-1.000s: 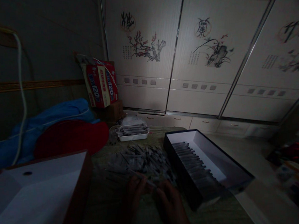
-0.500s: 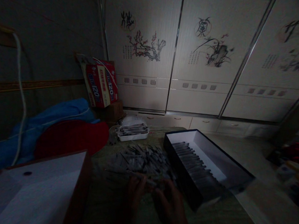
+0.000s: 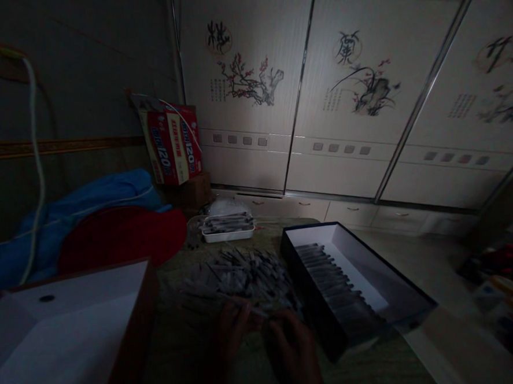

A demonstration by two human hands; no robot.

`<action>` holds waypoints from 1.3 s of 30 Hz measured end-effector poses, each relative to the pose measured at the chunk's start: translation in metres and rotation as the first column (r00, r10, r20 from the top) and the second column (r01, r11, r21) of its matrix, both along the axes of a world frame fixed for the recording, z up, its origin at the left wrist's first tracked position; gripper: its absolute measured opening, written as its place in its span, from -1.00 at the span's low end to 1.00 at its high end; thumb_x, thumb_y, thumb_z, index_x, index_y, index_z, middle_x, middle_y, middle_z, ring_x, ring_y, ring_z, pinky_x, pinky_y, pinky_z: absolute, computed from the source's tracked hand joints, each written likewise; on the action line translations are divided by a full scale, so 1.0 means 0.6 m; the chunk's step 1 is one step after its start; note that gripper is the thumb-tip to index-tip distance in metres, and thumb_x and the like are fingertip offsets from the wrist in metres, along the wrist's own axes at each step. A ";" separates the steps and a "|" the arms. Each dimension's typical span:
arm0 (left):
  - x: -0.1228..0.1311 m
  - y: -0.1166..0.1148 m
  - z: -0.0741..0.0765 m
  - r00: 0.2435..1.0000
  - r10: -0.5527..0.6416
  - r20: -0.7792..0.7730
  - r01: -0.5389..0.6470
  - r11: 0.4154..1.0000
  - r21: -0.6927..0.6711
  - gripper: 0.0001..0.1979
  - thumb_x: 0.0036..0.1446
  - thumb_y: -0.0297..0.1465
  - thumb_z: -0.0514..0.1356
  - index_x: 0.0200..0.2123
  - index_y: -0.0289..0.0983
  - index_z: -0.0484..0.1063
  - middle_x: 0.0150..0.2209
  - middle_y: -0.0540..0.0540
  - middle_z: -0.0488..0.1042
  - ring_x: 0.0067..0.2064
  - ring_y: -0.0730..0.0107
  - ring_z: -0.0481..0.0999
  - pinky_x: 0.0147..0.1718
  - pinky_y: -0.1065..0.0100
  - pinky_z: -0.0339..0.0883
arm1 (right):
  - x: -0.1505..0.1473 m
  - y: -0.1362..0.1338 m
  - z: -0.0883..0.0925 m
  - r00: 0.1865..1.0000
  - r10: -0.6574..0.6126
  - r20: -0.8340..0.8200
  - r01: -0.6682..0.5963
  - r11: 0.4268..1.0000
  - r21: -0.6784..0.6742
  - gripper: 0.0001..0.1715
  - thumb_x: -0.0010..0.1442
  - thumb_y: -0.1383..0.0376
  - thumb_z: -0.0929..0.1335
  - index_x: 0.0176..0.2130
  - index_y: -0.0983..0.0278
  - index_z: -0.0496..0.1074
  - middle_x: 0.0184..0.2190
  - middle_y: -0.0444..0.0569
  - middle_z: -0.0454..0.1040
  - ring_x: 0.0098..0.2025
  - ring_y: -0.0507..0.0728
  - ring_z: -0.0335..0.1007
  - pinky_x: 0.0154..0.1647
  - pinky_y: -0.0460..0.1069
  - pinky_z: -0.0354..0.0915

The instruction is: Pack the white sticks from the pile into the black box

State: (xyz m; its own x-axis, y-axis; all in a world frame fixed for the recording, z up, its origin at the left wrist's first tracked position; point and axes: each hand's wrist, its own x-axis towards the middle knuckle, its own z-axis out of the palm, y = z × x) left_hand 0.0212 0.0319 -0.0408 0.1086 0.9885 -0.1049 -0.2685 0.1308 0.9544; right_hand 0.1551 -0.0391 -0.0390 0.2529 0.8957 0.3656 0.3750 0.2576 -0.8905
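Both hands are low in the dim head view, at the near edge of a loose pile of thin pen-like sticks. My left hand has its fingers closed round a thin pale stick that points right. My right hand is closed at the other end of that stick, its fingertips bent together. To the right, a black-edged box with a white inside holds a row of similar sticks. Behind the pile, a white tray holds more of them.
At the left is a large brown-edged box with a white inside. Behind it lie a red cloth and a blue cloth. A red carton stands by the wall. A white cable hangs at the left.
My right hand has shifted slightly and its fingers are bent a little differently. My left hand has barely moved.
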 end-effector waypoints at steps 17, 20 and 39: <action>0.005 -0.003 -0.006 0.998 -0.058 0.029 0.057 0.998 0.022 -0.57 -0.27 -0.04 0.34 -0.46 -0.25 0.39 -0.54 -0.03 0.54 -0.47 0.23 0.57 -0.47 0.27 0.46 | 0.000 0.006 -0.026 0.992 -0.121 0.039 0.122 0.992 -0.024 -0.53 0.17 -0.07 0.23 -0.44 0.19 0.46 -0.53 -0.04 0.45 -0.48 0.11 0.34 -0.47 -0.06 0.26; 0.005 -0.004 -0.004 0.996 -0.074 0.042 0.072 0.997 0.029 -0.55 -0.30 -0.03 0.35 -0.47 -0.26 0.38 -0.56 -0.02 0.54 -0.50 0.24 0.56 -0.48 0.27 0.46 | 0.000 0.007 -0.026 0.993 -0.110 0.039 0.112 0.993 -0.034 -0.46 0.18 -0.11 0.19 -0.53 0.17 0.43 -0.62 -0.08 0.39 -0.56 0.09 0.28 -0.53 -0.06 0.24; 0.001 -0.002 0.003 0.998 -0.023 -0.053 0.025 0.999 0.040 -0.59 -0.25 -0.03 0.32 -0.47 -0.23 0.39 -0.54 -0.03 0.55 -0.48 0.23 0.57 -0.50 0.29 0.47 | 0.010 0.003 -0.044 0.984 -0.142 0.105 0.140 0.990 0.025 -0.55 0.04 -0.12 0.32 -0.31 0.15 0.49 -0.35 -0.03 0.50 -0.22 0.18 0.40 -0.24 -0.01 0.33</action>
